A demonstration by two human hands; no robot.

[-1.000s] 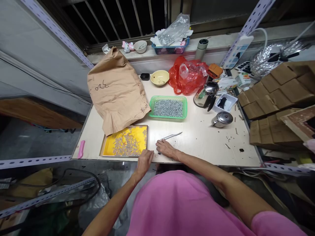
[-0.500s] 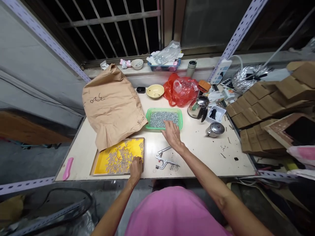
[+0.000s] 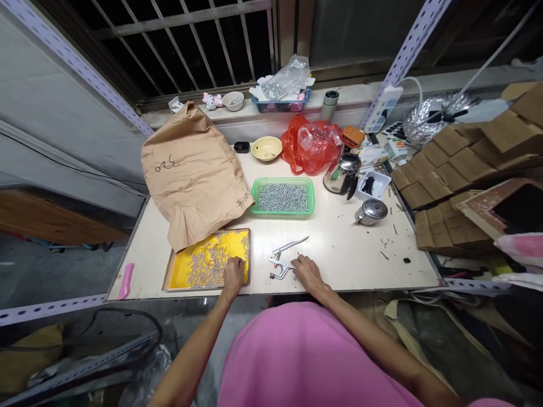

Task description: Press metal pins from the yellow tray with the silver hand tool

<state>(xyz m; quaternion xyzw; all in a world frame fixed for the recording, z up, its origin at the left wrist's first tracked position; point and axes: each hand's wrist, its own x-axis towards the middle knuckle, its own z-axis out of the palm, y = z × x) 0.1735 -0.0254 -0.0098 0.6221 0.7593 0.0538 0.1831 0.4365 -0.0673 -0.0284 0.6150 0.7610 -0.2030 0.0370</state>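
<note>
My left hand (image 3: 233,276) is at the right end of a shallow tray (image 3: 178,277) with a yellow bottom. Its fingers are curled together, and what they pinch is hidden. Many small metal pins (image 3: 203,270) lie scattered across the tray. On the table to the right is a silver hand tool like pliers (image 3: 283,267), with its handles spread. My right hand (image 3: 309,275) is closed beside the tool's lower handle, covering its end; what is in the fingertips is too small to name. Beyond it, a green plastic basket (image 3: 313,198) holds many small silver metal pieces.
A large brown paper bag (image 3: 190,175) overlaps the tray's back edge. Behind the basket are a cream bowl (image 3: 266,148) and a red plastic bag (image 3: 311,144). A metal kettle (image 3: 343,172) and lidded metal cup (image 3: 371,211) stand right, near stacked cardboard boxes (image 3: 462,169). A pink-handled item (image 3: 126,281) lies left.
My right hand has drawn back from the green basket to the pliers-like tool near the table's front edge. My left hand stays at the tray's right end. The whole view has shifted slightly.
</note>
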